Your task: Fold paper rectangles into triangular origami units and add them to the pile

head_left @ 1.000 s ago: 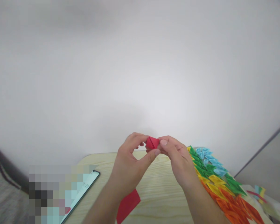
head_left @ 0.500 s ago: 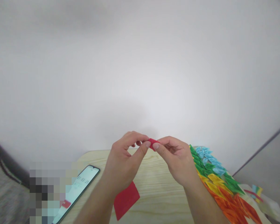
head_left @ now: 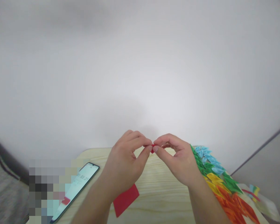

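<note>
A small folded piece of red paper is pinched between both hands above the far part of the table. My left hand grips its left side between thumb and fingertips. Thumb and index finger of my right hand close on its right side. Fingertips cover most of the paper, so its folds are hard to make out. Below my left wrist lies a flat sheet of red paper, partly hidden by the forearm.
On the left of the wooden table lies a phone showing a timer. Folded paper pieces in light blue, green, yellow and orange line the right edge. A plain wall stands behind.
Both hands have shifted their fingertips closer together, and less of the small red paper shows between them. The flat red sheet and the colored pieces stay in place.
</note>
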